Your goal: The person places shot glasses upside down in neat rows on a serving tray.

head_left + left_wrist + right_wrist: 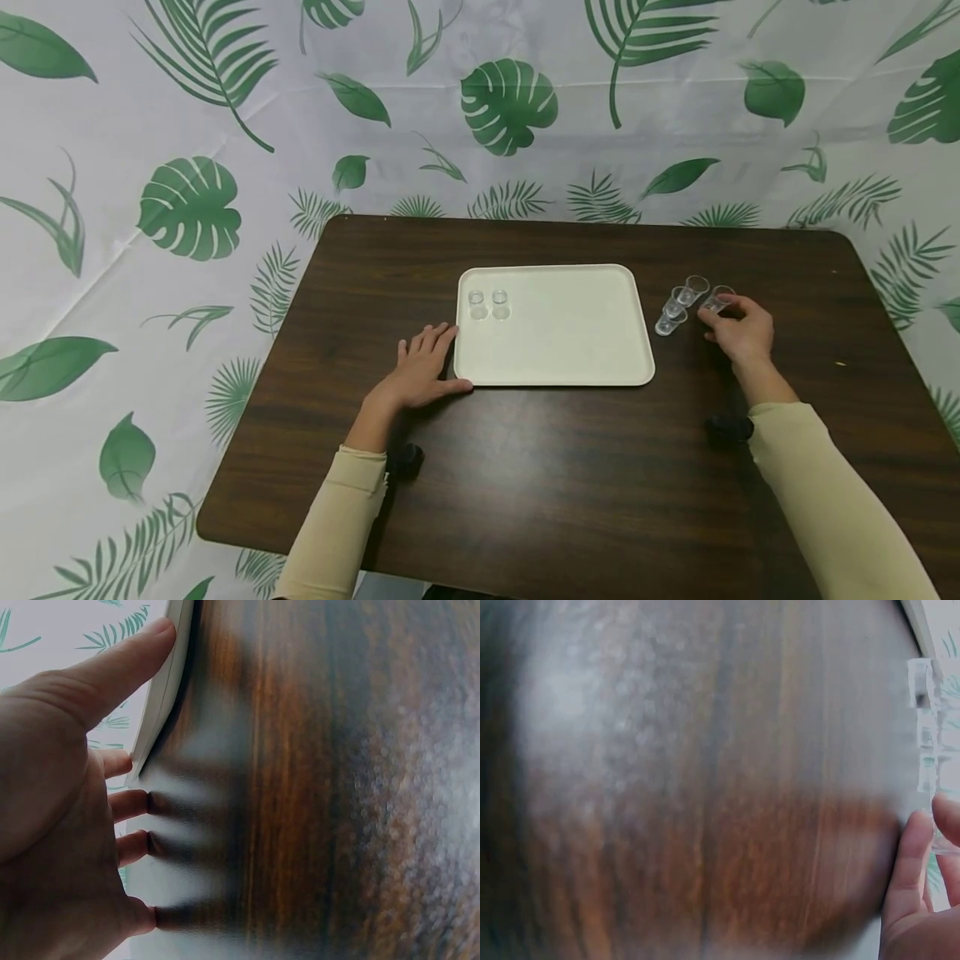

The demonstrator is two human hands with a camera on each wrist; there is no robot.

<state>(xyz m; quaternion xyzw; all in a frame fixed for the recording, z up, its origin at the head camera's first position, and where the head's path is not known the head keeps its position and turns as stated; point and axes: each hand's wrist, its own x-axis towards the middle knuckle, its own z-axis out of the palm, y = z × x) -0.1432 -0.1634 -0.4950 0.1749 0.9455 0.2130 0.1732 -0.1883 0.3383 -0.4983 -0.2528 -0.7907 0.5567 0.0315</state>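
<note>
A cream tray (570, 333) lies flat on the dark wooden table, with two small clear shot glasses (500, 305) side by side near its upper left. My left hand (420, 371) rests with fingers spread at the tray's lower left corner; in the left wrist view the thumb touches the tray edge (161, 682). Right of the tray, my right hand (741, 329) pinches a clear shot glass (717, 297) between thumb and fingers. Just left of it, three more shot glasses (671, 323) stand close together in a slanting row, also partly visible in the right wrist view.
The brown table (555, 483) has rounded corners. Behind it and to the sides hangs a white cloth (420, 125) with green leaf prints. Dark wrist cameras are at both wrists. A tiny yellowish speck (841, 363) lies on the table at the right.
</note>
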